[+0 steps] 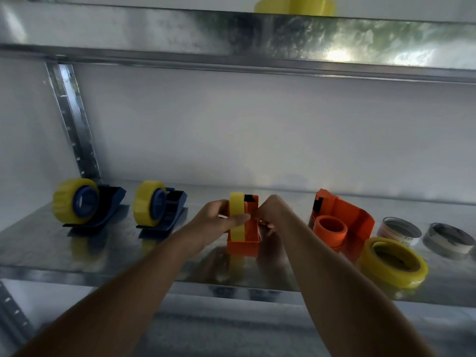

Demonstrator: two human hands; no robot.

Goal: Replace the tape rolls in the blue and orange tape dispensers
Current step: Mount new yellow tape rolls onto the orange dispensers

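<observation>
Both forearms are reaching over the metal shelf (pixel 77 243). Left hand (pixel 219 219) is pinching the upright yellow tape roll (pixel 237 220) in the middle orange plastic dispenser (pixel 244 243); right hand (pixel 268 215) is curling against the dispenser's side, though its grip is unclear. Seated crooked, the roll may jam, or the light dispenser may tip sideways.

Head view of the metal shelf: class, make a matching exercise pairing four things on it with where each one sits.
Things:
1. two blue plastic tape dispensers
2. loose yellow tape roll lying flat
3. orange plastic dispenser holding a yellow roll
4. two grey spent cores

Places:
A. far right
B. between the hands
C. left end
D. front edge, right of centre

Pairs: 1-C, 2-D, 3-B, 4-A
</observation>
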